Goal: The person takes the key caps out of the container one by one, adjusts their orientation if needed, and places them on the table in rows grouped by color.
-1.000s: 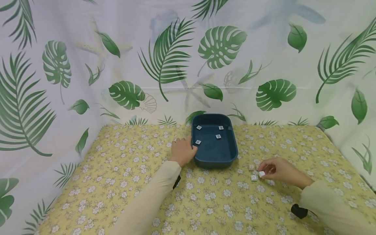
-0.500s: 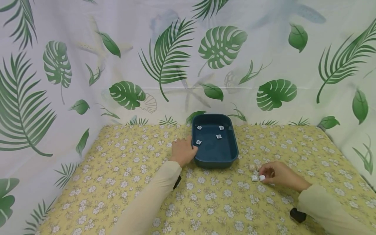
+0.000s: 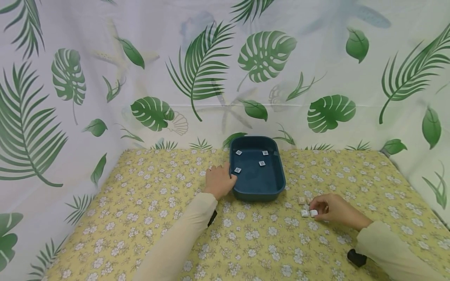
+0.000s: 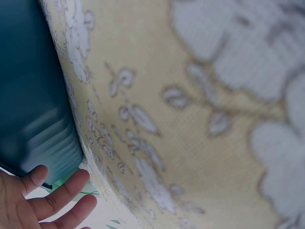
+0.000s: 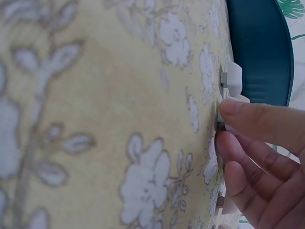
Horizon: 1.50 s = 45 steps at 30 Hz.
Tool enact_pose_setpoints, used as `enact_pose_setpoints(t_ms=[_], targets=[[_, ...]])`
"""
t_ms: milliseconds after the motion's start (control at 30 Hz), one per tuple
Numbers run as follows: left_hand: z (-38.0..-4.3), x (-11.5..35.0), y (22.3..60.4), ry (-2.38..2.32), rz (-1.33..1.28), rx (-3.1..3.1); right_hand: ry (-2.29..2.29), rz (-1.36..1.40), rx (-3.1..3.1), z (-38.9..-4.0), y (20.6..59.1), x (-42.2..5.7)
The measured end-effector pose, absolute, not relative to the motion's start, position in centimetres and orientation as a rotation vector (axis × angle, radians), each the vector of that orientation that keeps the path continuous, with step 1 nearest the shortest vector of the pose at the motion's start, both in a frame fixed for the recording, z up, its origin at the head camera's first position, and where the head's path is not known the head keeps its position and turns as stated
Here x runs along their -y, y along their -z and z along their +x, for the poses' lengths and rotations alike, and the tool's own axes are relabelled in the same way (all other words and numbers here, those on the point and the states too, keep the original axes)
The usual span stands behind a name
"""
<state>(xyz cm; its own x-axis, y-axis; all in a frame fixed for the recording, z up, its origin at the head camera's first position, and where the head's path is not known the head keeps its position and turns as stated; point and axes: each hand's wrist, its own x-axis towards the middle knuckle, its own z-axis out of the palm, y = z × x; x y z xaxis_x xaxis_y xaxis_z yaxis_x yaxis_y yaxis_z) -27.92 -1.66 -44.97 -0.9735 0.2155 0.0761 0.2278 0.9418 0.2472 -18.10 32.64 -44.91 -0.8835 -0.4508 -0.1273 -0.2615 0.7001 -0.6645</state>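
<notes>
My right hand (image 3: pixel 335 210) pinches a small white keycap (image 3: pixel 313 213) between thumb and fingers, low at the yellow cloth. Just left of it in the head view sits another white keycap (image 3: pixel 304 213), and behind these are two beige square pieces (image 3: pixel 301 200), one partly hidden by the fingers. In the right wrist view a white keycap (image 5: pixel 233 78) stands beyond the thumb. With its fingers fairly straight, my left hand (image 3: pixel 219 180) rests at the left rim of a dark blue tray (image 3: pixel 258 193). Several small square pieces (image 3: pixel 261 163) with white edges lie apart inside the tray.
A yellow flowered cloth (image 3: pixel 151 218) covers the table. Behind and at both sides hangs a white curtain (image 3: pixel 218 78) with green leaf prints. The tray stands near the back edge, against the curtain.
My right hand has come slightly nearer and lower, bringing its keycap beside the other white one. A second beige piece shows now. The left hand and tray stay still.
</notes>
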Motion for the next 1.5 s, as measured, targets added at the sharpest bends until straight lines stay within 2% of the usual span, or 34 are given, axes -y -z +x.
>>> enact_pose_setpoints(t_ms=[467,733,1000,1167,1333,1500], targets=[[-27.9,1.7,45.0,0.418,-0.353,3.043,0.911,-0.592,-2.655,-18.0,43.9,-32.7],[-28.1,1.7,45.3,0.416,-0.352,3.042,0.808,-0.689,-2.676,-19.3,39.3,-33.3],[-28.2,1.7,45.3,0.419,-0.356,3.035,0.843,-0.719,-2.731,-22.4,33.1,-32.3],[-28.2,1.8,45.3,0.43,-0.354,3.043,0.947,-0.698,-2.708,-25.4,30.8,-30.6],[-28.2,1.9,45.2,0.421,-0.351,3.045,1.088,-0.643,-2.688,-28.0,30.2,-27.9],[-28.4,1.9,45.5,0.409,-0.38,3.023,1.294,-0.591,-2.661,-30.8,31.7,-24.8]])
